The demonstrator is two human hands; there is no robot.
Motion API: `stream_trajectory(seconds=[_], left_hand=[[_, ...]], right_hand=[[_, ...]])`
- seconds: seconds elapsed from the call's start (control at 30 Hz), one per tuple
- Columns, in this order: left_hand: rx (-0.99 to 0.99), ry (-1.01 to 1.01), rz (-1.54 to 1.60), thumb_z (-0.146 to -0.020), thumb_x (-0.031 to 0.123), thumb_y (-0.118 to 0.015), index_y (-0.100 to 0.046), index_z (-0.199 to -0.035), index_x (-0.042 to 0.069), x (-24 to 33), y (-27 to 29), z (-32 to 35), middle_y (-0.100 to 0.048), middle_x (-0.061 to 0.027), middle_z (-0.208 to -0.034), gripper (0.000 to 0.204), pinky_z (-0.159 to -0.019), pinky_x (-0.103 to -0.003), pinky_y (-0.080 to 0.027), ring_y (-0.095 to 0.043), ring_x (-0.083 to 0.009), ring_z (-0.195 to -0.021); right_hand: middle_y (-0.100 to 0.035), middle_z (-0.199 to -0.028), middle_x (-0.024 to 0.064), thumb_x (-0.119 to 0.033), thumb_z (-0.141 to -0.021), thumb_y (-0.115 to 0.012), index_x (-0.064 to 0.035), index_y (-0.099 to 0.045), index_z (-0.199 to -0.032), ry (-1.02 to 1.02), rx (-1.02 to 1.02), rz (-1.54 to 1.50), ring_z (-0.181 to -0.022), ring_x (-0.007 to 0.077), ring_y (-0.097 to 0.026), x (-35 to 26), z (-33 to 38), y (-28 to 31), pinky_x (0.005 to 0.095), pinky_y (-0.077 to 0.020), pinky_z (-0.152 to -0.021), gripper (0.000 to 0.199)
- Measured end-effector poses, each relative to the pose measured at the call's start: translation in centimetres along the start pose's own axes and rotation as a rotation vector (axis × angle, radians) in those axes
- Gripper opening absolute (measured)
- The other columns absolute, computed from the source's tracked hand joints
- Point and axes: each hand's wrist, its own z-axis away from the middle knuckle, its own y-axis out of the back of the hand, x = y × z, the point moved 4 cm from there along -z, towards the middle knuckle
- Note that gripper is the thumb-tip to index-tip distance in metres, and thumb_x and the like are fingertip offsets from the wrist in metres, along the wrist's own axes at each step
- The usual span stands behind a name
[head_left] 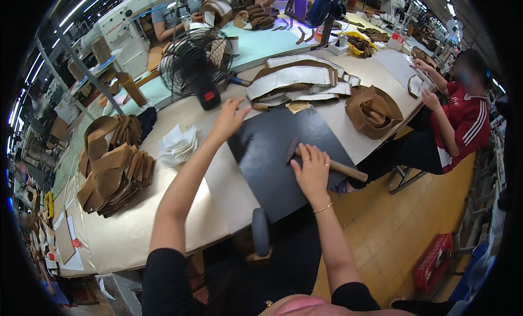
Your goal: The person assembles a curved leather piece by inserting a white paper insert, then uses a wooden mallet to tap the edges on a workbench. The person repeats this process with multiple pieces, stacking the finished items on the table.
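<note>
Black sheet point(272, 152) held flat by spread left hand point(231, 117); right hand point(311, 172) grips wooden-handled tool point(340, 168) (work mid-stroke, stacks point(111, 172) waiting).

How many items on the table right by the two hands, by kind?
Black rectangular work mat: 1
Wooden-handled tool under the right hand: 1
Black desk fan beyond the left hand: 1
White cut-piece stack: 1
Total: 4

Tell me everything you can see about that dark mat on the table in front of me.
The mat is a flat, matte black sheet, roughly rectangular, lying on the beige table with its near end at the table's edge. The left hand reaches its far corner; the right hand rests on it, covering a wooden-handled tool.
</note>
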Motion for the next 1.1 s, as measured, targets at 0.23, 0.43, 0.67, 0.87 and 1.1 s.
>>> stream_trajectory(seconds=[0.23, 0.43, 0.67, 0.87, 1.1], left_hand=[[0.253, 0.843, 0.863, -0.095, 0.035, -0.065, -0.062, -0.099, 0.005, -11.8, -6.3, -9.6, -0.063, -0.0063, -0.08, 0.03, -0.049, -0.033, -0.047, -0.061, -0.0193, -0.062], [0.032, 0.635, 0.946, -0.086, 0.011, -0.073, -0.061, -0.096, 0.002, -4.6, -4.0, -16.0, -0.065, -0.0086, -0.084, 0.018, -0.062, -0.034, -0.056, -0.063, -0.0196, -0.068], [-0.241, -0.12, 1.144, -0.087, 0.006, -0.066, -0.064, -0.107, 0.001, 22.8, -1.0, -17.4, -0.064, -0.0058, -0.1, 0.021, -0.073, -0.03, -0.054, -0.062, -0.0161, -0.088], [-0.22, -0.128, 1.131, -0.092, 0.009, -0.062, -0.064, -0.107, 0.003, 29.6, 5.4, -12.1, -0.064, -0.0066, -0.089, 0.016, -0.066, -0.027, -0.049, -0.059, -0.014, -0.074], [-0.295, 0.306, 0.358, -0.088, 0.019, -0.07, -0.066, -0.108, 0.003, 6.1, 3.4, 8.7, -0.063, -0.0016, -0.095, 0.026, -0.066, -0.024, -0.047, -0.056, -0.0081, -0.08]], right_hand=[[-0.058, -0.126, 0.0128, -0.028, -0.085, -0.071, -0.007, -0.058, -0.129, -0.032, -0.045, -0.088, -0.122, 0.0304, -0.05, -0.7, -0.6, 0.1, 0.047, -0.033, -0.106, 0.05], [-0.058, -0.125, 0.0129, -0.027, -0.086, -0.071, -0.007, -0.058, -0.129, -0.046, -0.034, -0.088, -0.122, 0.0306, -0.051, -0.6, -0.4, 0.0, 0.0479, -0.0329, -0.107, 0.05], [-0.06, -0.117, 0.0086, -0.023, -0.084, -0.072, -0.0093, -0.06, -0.122, -0.036, 0.018, -0.101, -0.118, 0.0281, -0.053, -0.4, -0.4, -0.4, 0.0451, -0.036, -0.101, 0.043], [-0.058, -0.098, 0.0054, -0.017, -0.086, -0.068, -0.0112, -0.059, -0.112, 0.069, -0.023, -0.155, -0.096, 0.0253, -0.057, -1.6, 1.0, 0.9, 0.0409, -0.0434, -0.085, 0.028], [-0.062, -0.094, 0.009, -0.018, -0.093, -0.063, -0.0052, -0.063, -0.104, -0.136, -0.311, -0.594, -0.078, 0.026, -0.064, -3.2, 10.1, 9.6, 0.0353, -0.0508, -0.066, 0.016]])
